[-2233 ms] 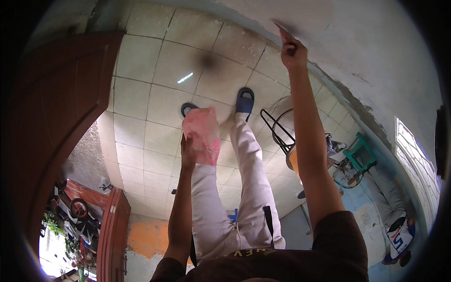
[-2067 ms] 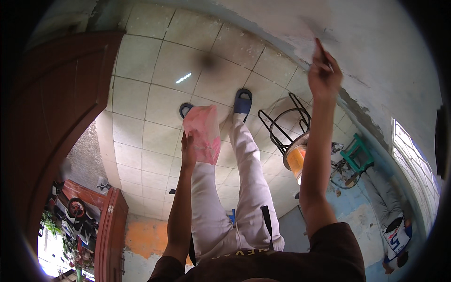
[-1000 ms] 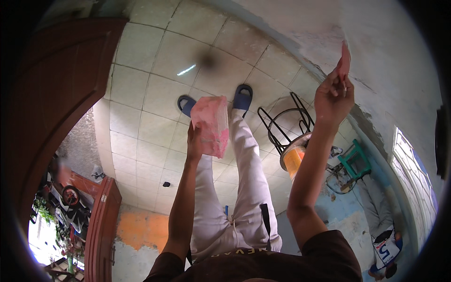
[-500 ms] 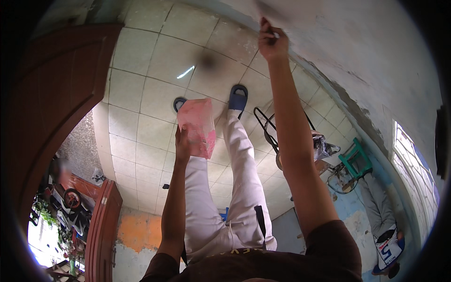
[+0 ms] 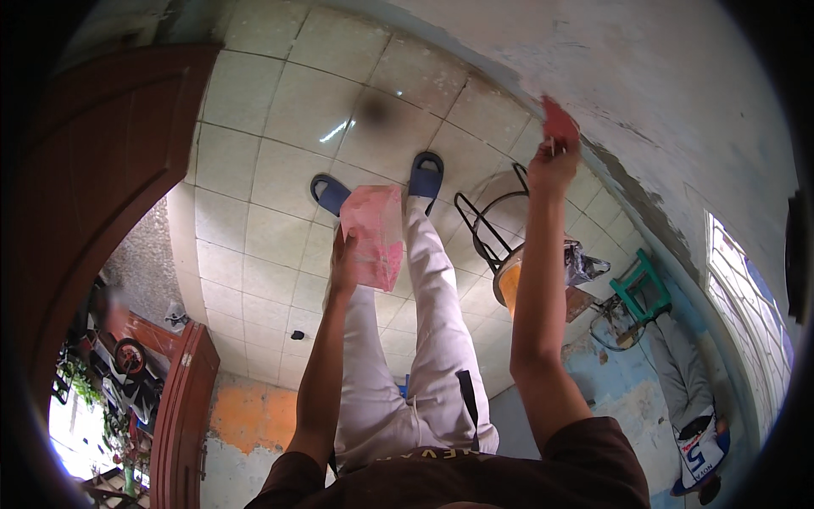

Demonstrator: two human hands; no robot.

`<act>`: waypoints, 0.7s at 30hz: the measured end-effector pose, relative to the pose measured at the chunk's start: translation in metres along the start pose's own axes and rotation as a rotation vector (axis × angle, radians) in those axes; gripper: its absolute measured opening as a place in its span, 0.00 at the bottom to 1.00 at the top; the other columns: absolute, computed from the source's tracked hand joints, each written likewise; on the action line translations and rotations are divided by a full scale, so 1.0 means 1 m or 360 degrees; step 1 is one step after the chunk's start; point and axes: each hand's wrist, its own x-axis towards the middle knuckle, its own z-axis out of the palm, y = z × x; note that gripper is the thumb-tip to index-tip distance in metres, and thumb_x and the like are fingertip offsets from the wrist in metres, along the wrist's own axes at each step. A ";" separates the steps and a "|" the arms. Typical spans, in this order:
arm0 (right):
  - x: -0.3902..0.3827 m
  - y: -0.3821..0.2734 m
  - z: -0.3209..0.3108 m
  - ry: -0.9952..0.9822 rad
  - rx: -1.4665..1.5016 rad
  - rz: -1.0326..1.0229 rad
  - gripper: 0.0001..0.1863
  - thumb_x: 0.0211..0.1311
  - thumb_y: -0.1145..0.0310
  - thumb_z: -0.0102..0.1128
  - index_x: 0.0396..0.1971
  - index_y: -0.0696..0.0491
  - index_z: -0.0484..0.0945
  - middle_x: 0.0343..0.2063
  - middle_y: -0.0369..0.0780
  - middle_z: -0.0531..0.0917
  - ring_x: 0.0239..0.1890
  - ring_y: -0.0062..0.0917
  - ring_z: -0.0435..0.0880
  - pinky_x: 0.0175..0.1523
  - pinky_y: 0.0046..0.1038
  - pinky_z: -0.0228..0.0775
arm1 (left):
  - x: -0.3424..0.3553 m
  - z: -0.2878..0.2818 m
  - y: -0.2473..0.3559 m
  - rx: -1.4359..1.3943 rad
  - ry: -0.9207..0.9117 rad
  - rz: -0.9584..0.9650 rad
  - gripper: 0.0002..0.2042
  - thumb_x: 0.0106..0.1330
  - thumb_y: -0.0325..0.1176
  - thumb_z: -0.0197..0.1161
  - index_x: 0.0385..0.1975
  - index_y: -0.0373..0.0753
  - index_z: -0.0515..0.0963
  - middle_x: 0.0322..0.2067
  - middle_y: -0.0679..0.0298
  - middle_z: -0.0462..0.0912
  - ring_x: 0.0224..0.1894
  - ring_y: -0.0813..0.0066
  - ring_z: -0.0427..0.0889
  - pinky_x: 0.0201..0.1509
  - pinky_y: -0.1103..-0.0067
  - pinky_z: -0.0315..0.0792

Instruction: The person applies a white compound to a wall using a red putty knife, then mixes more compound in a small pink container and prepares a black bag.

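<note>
Standing on the pale tiled floor [image 5: 254,170] in 2 blue sandals [image 5: 426,174], the person lifts the right hand [image 5: 553,161] to the scuffed wall [image 5: 644,102], fingers closed around a small red piece [image 5: 559,124] pressed against the plaster near its lower edge. The left hand [image 5: 343,263] hangs lower, above the legs, fingers wrapped around a pink plastic bag [image 5: 375,236]. A metal-framed stool [image 5: 500,246] stands just beside the right leg, and a brown wooden door [image 5: 93,187] fills the left side.
</note>
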 end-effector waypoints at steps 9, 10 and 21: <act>0.012 0.113 0.141 -0.0191 0.0267 -0.0244 0.07 0.59 0.77 0.58 0.36 0.62 0.77 0.32 0.42 0.85 0.32 0.31 0.83 0.33 0.31 0.81 | -0.021 0.013 0.053 0.0237 -0.0012 0.0191 0.34 0.76 0.54 0.45 0.69 0.30 0.59 0.66 0.50 0.66 0.69 0.59 0.64 0.72 0.71 0.55; 0.000 0.110 0.170 -0.0142 0.0461 -0.0159 0.06 0.59 0.77 0.58 0.35 0.60 0.76 0.30 0.39 0.83 0.30 0.27 0.83 0.31 0.28 0.78 | -0.026 0.011 0.057 0.0238 0.0061 0.0129 0.33 0.76 0.54 0.45 0.69 0.30 0.59 0.66 0.50 0.67 0.68 0.59 0.64 0.71 0.71 0.56; -0.177 0.086 0.266 -0.0344 0.0096 0.0204 0.10 0.64 0.69 0.57 0.43 0.57 0.76 0.37 0.37 0.82 0.35 0.26 0.82 0.37 0.27 0.75 | -0.006 -0.040 0.025 0.0006 0.0130 0.0099 0.34 0.77 0.54 0.44 0.69 0.28 0.59 0.65 0.51 0.67 0.68 0.61 0.64 0.71 0.72 0.56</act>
